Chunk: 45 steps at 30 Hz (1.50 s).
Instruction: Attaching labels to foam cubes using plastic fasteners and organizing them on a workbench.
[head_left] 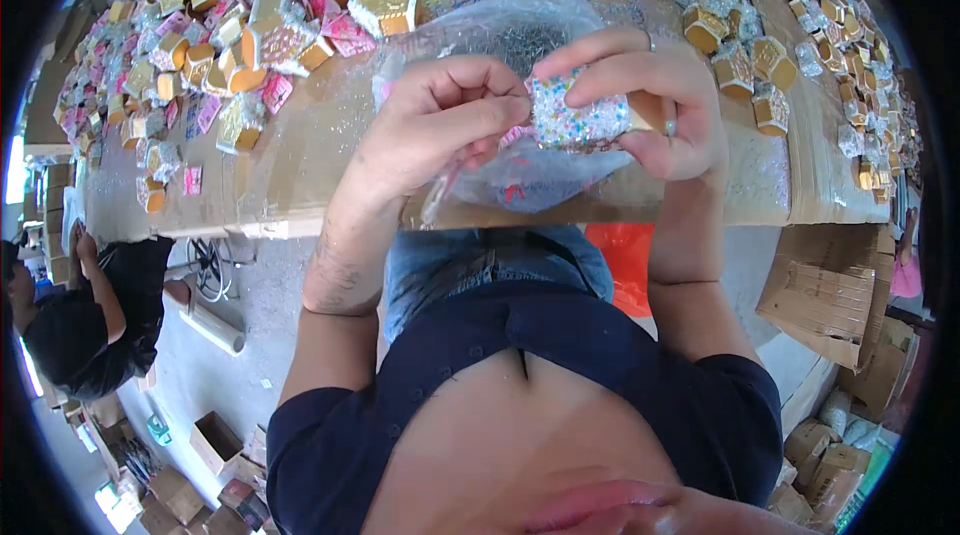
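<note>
My right hand (665, 100) grips a small house-shaped ornament (580, 115) over the front of the cardboard-topped table. White glitter and many coloured beads cover its visible face, and a tan side shows near my palm. At the ornament's left edge my left hand (445, 125) is closed in a pinch, thumb against forefinger. What the pinch holds is too small to make out. A bit of pink (515, 136) shows just below those fingertips. Beneath both hands lies a clear plastic bag (530, 185) with a mass of thin, dark silvery pieces (520, 47) in it.
Heaped house ornaments (275, 40) with pink tags cover the table's left side. More ornaments (735, 70) lie on the right. A cardboard box (825, 285) stands below the right edge. A co-worker in dark clothes (85, 305) is at far left. Something red (620, 265) hangs below the table.
</note>
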### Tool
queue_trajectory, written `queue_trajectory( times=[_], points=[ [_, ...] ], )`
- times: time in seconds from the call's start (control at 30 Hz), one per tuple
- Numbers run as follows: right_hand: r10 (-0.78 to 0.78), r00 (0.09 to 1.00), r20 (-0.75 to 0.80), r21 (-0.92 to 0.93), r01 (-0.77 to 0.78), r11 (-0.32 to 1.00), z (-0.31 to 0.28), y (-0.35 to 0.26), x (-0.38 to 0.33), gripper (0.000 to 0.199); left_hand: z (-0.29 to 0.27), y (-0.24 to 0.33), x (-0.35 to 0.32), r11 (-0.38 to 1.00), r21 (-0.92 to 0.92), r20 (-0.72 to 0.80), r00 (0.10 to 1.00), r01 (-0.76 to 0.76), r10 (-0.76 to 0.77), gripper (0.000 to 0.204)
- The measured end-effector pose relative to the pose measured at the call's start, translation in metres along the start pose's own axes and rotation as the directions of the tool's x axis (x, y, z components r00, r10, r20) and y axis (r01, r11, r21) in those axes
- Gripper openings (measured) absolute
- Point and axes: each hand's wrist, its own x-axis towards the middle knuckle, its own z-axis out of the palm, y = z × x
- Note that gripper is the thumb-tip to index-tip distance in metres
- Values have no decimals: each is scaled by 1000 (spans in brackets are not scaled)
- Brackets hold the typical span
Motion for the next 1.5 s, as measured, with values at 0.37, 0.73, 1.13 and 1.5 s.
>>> queue_trajectory(
  times=[0.37,0.73,1.13,1.5],
  points=[
    [-15,996,-84,288,39,957,48,-24,-35,41,60,-6,-84,567,774,-79,846,-282,528,7],
    [-169,972,-161,686,233,690,96,-23,-56,49,81,-3,-124,222,833,230,683,-506,693,18],
    [33,979,-201,479,69,875,87,-47,-66,47,77,-6,-123,383,806,153,785,-450,601,15],
    [292,947,133,659,-305,688,81,-31,-68,50,53,-30,-98,986,139,210,976,-91,60,31]
  ],
)
